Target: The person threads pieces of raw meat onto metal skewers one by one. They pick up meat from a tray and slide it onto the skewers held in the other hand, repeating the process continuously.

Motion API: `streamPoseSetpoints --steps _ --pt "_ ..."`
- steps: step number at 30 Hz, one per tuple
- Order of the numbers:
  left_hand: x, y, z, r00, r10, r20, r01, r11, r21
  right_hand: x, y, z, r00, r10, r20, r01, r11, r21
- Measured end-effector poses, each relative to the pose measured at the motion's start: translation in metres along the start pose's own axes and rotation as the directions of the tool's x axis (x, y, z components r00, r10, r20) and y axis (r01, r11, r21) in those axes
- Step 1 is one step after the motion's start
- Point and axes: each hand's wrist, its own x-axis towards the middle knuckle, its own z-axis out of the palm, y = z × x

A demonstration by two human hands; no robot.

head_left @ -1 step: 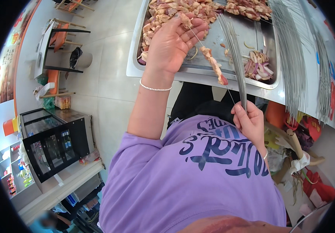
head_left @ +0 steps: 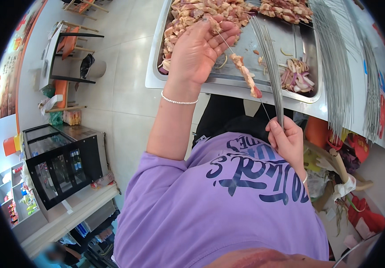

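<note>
At the far left of the metal tray [head_left: 306, 96], my left hand [head_left: 191, 56] is turned palm up. Its fingertips are closed on a small raw meat piece [head_left: 215, 26] at the tip end of a thin metal skewer [head_left: 227, 43]. Several threaded meat pieces [head_left: 245, 75] sit farther down that skewer. Close to my body, my right hand [head_left: 288, 140] grips the skewer's lower end together with a bundle of bare metal skewers [head_left: 270, 67]. A heap of raw meat pieces [head_left: 179, 29] lies beyond and beside my left hand. Sliced purple onion [head_left: 297, 76] rests in the tray's near right corner.
More meat [head_left: 286, 10] lies at the tray's far right. Beside the tray, loose metal skewers [head_left: 335, 67] hang over the table's near edge, with another bunch [head_left: 371, 89] farther right. Bags and red items [head_left: 364, 216] are below right. A black-framed glass cabinet [head_left: 63, 165] stands left.
</note>
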Motion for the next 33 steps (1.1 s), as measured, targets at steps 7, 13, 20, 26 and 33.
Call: streamPoseSetpoints --steps 7,13,20,26,33 --pt "0.001 -0.004 -0.001 0.997 0.07 0.04 -0.072 0.996 0.055 0.0 0.001 0.0 1.0 -0.018 -0.016 0.018 1.0 -0.003" --pt "-0.002 -0.005 0.011 0.989 0.148 0.01 -0.147 0.989 -0.011 -0.002 0.0 0.002 0.998 -0.026 -0.052 0.024 0.998 -0.052" --pt "-0.006 -0.011 0.017 0.988 0.154 0.013 -0.152 0.986 -0.067 -0.002 -0.002 0.002 0.997 -0.019 -0.074 0.015 0.999 -0.052" --pt "-0.01 -0.016 0.025 0.978 0.21 -0.001 -0.208 0.967 -0.148 0.0 0.0 0.006 0.991 -0.044 -0.127 0.04 0.999 -0.029" --pt "-0.013 -0.02 0.033 0.964 0.264 -0.039 -0.267 0.954 -0.135 -0.002 0.0 0.007 0.986 -0.048 -0.158 0.041 0.998 -0.049"
